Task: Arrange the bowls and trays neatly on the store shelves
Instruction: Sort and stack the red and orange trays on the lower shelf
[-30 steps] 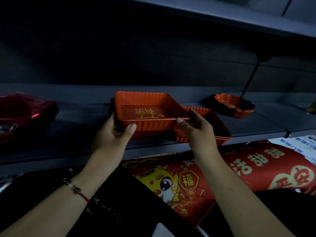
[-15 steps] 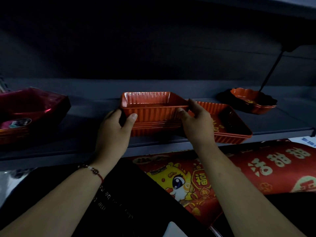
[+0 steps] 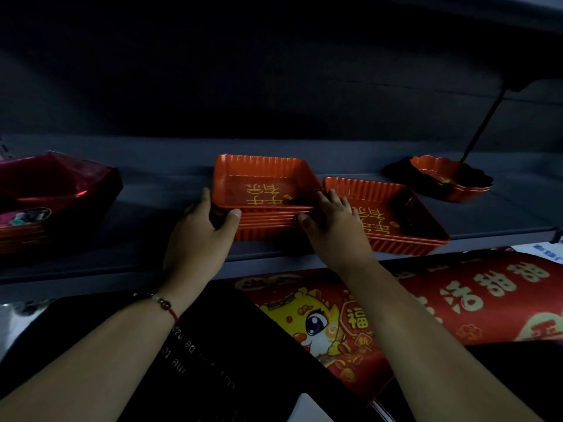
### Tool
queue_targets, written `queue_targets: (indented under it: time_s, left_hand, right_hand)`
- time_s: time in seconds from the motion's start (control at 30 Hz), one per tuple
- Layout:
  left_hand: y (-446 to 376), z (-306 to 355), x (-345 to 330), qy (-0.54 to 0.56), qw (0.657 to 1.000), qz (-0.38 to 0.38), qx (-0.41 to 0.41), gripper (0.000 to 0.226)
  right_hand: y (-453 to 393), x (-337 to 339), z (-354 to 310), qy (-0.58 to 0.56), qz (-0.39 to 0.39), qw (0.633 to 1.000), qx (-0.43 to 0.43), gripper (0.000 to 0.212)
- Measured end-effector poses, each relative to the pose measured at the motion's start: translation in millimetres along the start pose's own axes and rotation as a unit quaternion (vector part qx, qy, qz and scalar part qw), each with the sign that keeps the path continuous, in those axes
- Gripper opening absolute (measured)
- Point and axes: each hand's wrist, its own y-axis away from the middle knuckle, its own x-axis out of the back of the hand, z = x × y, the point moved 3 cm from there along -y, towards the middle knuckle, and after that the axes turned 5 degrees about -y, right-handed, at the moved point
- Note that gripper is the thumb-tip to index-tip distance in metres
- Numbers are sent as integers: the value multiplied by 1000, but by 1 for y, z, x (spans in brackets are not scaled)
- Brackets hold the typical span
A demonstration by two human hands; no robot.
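Centrally on the grey shelf sits a stack of square red trays, ribbed on the sides, the top one showing gold characters on its floor. Left hand grips the stack's near left corner, thumb curled against the front wall and fingers wrapped round the side. Right hand holds the near right corner, thumb on the front edges of the stacked rims, fingers lying over the corner between this stack and its neighbour. Just beside it on the right, touching or very nearly so, rests a second stack of red trays, set slightly askew to the shelf edge and bearing the same gold lettering. Further right, well apart, stand scalloped red bowls, nested; the count cannot be read in the dim light. At the far left of the shelf lies a dark red tray bundle, apparently wrapped in film with a label on its front. A beaded bracelet circles the left wrist. Below the shelf edge, a red banner with a cartoon dragon and large gold characters lies beside a black item with pale lettering.
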Motion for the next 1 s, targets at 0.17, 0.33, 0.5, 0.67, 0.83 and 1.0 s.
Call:
queue_targets:
  time_s: [0.17, 0.33, 0.5, 0.67, 0.83, 1.0]
  left_hand:
    - [11, 11, 8, -56, 996, -1, -66, 65]
    - [30, 42, 7, -176, 971, -17, -160, 55]
    - [57, 70, -11, -169, 950, -81, -248, 49]
    - [67, 83, -34, -162, 940, -102, -282, 45]
    - [70, 89, -50, -159, 939, -121, -280, 44]
    - [73, 91, -59, -157, 939, -135, -276, 43]
  right_hand:
    - [9, 1, 10, 40, -23, 999, 28, 74]
    - [22, 13, 23, 52, -18, 997, 49, 76]
    - [34, 39, 49, 147, 12, 989, 21, 51]
    - [40, 71, 95, 233, 34, 967, -102, 34]
    - [48, 88, 118, 118, 108, 983, -85, 29]
    - [47, 94, 119, 41, 153, 980, -118, 15]
